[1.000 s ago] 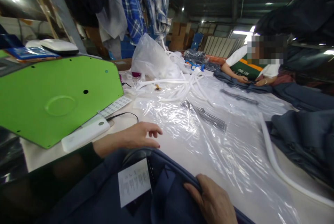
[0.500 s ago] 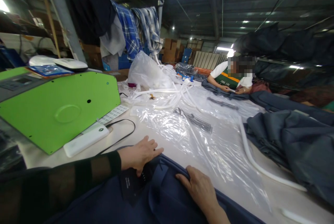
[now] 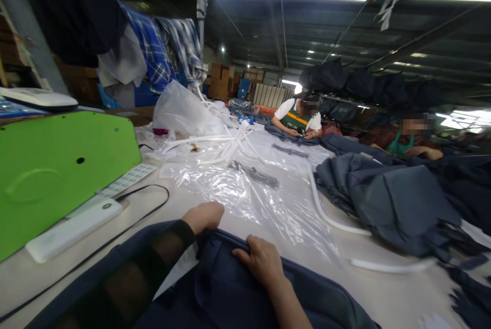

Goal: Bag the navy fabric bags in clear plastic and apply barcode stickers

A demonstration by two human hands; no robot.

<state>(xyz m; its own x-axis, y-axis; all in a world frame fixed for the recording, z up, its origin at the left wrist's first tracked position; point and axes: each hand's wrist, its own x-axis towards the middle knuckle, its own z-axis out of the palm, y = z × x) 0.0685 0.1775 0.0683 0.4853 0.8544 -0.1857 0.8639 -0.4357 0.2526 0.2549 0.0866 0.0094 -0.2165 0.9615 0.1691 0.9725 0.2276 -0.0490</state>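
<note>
A dark navy fabric item (image 3: 230, 288), like a bag with a piped edge, fills the bottom of the view. My left hand (image 3: 205, 216) is at its upper edge with the fingers curled down; the fingertips and anything in them are hidden. The right hand (image 3: 263, 262) grips the piped edge to the right, thumb on the near side and fingers over the rim. Some pale material (image 3: 178, 270) shows below my left forearm. Beyond both hands lies clear plastic sheeting (image 3: 245, 196) on the table.
On the left stand a green machine panel (image 3: 61, 165) and a white power bank (image 3: 72, 229) with a black cord. White tubing (image 3: 322, 216) curves right of the plastic. Dark fabric bags (image 3: 387, 201) are heaped at the right. Two people (image 3: 299, 119) sit across the table.
The view has swung right, showing a second person. My left hand has curled its spread fingers, and the black label beneath it is out of sight. My right hand keeps hold of the edge.
</note>
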